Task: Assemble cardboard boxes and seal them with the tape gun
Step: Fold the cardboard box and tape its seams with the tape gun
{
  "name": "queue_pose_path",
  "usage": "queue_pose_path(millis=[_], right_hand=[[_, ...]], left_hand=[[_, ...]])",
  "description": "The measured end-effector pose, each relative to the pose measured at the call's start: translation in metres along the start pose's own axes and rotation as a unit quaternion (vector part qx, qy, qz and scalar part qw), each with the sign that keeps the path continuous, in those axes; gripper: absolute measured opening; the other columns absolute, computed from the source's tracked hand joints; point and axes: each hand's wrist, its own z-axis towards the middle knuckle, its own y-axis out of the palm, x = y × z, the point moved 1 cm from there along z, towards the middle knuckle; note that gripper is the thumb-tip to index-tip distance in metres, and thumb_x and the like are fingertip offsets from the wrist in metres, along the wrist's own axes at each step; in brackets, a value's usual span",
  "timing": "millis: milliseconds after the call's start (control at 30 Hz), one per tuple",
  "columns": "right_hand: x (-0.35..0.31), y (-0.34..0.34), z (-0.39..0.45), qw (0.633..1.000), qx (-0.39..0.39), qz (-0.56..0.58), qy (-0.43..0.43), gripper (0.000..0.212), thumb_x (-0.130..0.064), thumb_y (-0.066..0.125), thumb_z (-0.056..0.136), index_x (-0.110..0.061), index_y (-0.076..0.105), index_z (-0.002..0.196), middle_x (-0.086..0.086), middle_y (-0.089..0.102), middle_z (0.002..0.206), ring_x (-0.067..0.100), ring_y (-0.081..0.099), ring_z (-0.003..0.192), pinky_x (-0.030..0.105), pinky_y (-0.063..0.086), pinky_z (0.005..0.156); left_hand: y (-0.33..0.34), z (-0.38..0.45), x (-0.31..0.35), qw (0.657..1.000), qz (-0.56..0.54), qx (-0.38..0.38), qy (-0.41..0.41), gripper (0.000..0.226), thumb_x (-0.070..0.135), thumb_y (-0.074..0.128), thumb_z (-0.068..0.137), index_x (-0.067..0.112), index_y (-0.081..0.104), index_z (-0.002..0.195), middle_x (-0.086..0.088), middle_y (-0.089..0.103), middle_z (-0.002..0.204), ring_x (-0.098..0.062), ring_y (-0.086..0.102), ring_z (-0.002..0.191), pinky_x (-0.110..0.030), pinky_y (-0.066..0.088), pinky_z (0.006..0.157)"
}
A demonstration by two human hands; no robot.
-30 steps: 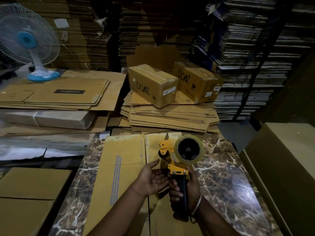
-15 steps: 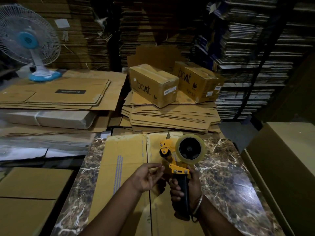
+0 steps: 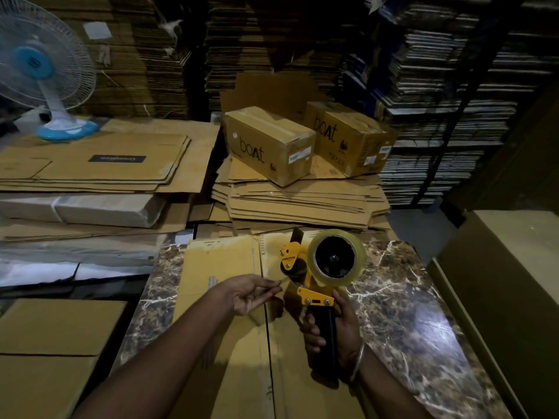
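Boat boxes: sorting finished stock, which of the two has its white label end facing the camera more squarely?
The left boat box, nearer the fan; the right boat box sits farther back, angled away.

- A white table fan [image 3: 39,68] with a blue hub and blue base stood at the far left, on top of stacked sheets.
- A marble-patterned tabletop [image 3: 402,303], brown with white veins, filled the foreground.
- A pale plastic-wrapped bundle [image 3: 90,208] lay at the left, below the fan.
- Dark shelving [image 3: 447,86] crammed with flat stock rose at the right rear.
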Motion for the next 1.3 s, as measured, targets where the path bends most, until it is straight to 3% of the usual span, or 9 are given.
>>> queue_pose_path(millis=[167, 267, 433, 567, 800, 967, 1033, 1133, 1300], right_hand=[[-0.003, 0.021, 0.002, 0.997, 0.054, -0.046, -0.008, 0.074, -0.071, 0.084, 0.046, -0.004, 0.060, 0.066, 0.004, 0.046, 0.054, 0.015, 0.044, 0.036, 0.023, 0.037, 0.041], [-0.001, 0.034, 0.007, 0.992, 0.097, -0.080, -0.012, 0.077, -0.074, 0.084, 0.042, -0.006, 0.058, 0.066, 0.004, 0.044, 0.054, 0.015, 0.042, 0.037, 0.023, 0.035, 0.042], [0.007, 0.052, 0.022, 0.978, 0.173, -0.113, -0.002, 0.066, -0.073, 0.066, 0.063, -0.009, 0.055, 0.066, 0.003, 0.040, 0.058, 0.015, 0.036, 0.040, 0.026, 0.029, 0.045], [0.014, 0.062, 0.036, 0.974, 0.202, -0.106, -0.005, 0.060, -0.067, 0.061, 0.081, -0.009, 0.051, 0.067, 0.003, 0.038, 0.059, 0.014, 0.034, 0.039, 0.026, 0.026, 0.044], [0.020, 0.065, 0.048, 0.952, 0.285, -0.109, 0.018, 0.057, -0.072, 0.061, 0.069, -0.016, 0.052, 0.061, 0.000, 0.037, 0.058, 0.016, 0.029, 0.044, 0.027, 0.021, 0.046], [0.017, 0.067, 0.065, 0.938, 0.325, -0.119, -0.020, 0.058, -0.072, 0.064, 0.072, -0.014, 0.054, 0.067, 0.002, 0.040, 0.058, 0.016, 0.033, 0.043, 0.027, 0.025, 0.046], [0.012, 0.069, 0.073, 0.942, 0.312, -0.116, -0.040, 0.059, -0.068, 0.061, 0.081, -0.013, 0.053, 0.064, 0.002, 0.041, 0.057, 0.016, 0.034, 0.042, 0.026, 0.027, 0.045], [0.005, 0.072, 0.088, 0.948, 0.283, -0.127, -0.076, 0.062, -0.069, 0.063, 0.084, -0.010, 0.056, 0.068, 0.005, 0.042, 0.058, 0.018, 0.035, 0.043, 0.029, 0.028, 0.047], [0.003, 0.075, 0.101, 0.941, 0.298, -0.140, -0.073, 0.060, -0.071, 0.064, 0.080, -0.013, 0.053, 0.069, 0.004, 0.040, 0.060, 0.018, 0.032, 0.045, 0.027, 0.026, 0.046]], left_hand=[[-0.010, 0.006, 0.039, 0.988, 0.144, 0.053, 0.010, 0.008, -0.002, 0.063, 0.090, -0.004, 0.070, 0.088, -0.012, 0.074, 0.076, -0.013, 0.073, 0.063, -0.023, 0.060, 0.060], [-0.009, 0.012, 0.062, 0.968, 0.237, 0.079, 0.028, 0.026, -0.005, 0.049, 0.098, -0.001, 0.066, 0.079, -0.009, 0.068, 0.062, -0.008, 0.066, 0.053, -0.017, 0.056, 0.061], [-0.007, 0.027, 0.088, 0.881, 0.446, 0.139, 0.073, 0.041, -0.004, 0.040, 0.096, 0.008, 0.045, 0.056, -0.005, 0.041, 0.039, -0.014, 0.042, 0.034, -0.021, 0.038, 0.040], [-0.006, 0.036, 0.106, 0.815, 0.548, 0.158, 0.107, 0.036, -0.007, 0.044, 0.093, 0.008, 0.049, 0.061, -0.005, 0.046, 0.042, -0.013, 0.042, 0.031, -0.021, 0.034, 0.038], [-0.004, 0.061, 0.153, 0.717, 0.645, 0.187, 0.188, 0.011, 0.012, 0.070, 0.087, 0.003, 0.076, 0.087, -0.014, 0.072, 0.087, -0.025, 0.069, 0.079, -0.035, 0.057, 0.071], [0.012, 0.073, 0.166, 0.662, 0.686, 0.203, 0.225, 0.015, 0.008, 0.073, 0.083, 0.003, 0.070, 0.069, -0.011, 0.057, 0.057, -0.017, 0.054, 0.052, -0.028, 0.042, 0.049], [0.014, 0.076, 0.168, 0.637, 0.705, 0.201, 0.236, 0.012, 0.007, 0.071, 0.084, 0.000, 0.070, 0.074, -0.024, 0.060, 0.068, -0.021, 0.052, 0.058, -0.030, 0.041, 0.055], [0.011, 0.079, 0.173, 0.634, 0.704, 0.188, 0.258, 0.014, 0.004, 0.062, 0.088, -0.006, 0.071, 0.091, -0.021, 0.058, 0.080, -0.031, 0.057, 0.077, -0.037, 0.042, 0.068], [-0.006, 0.090, 0.176, 0.628, 0.714, 0.163, 0.263, 0.016, -0.002, 0.062, 0.086, -0.003, 0.073, 0.098, -0.019, 0.067, 0.092, -0.031, 0.062, 0.091, -0.033, 0.040, 0.071]])
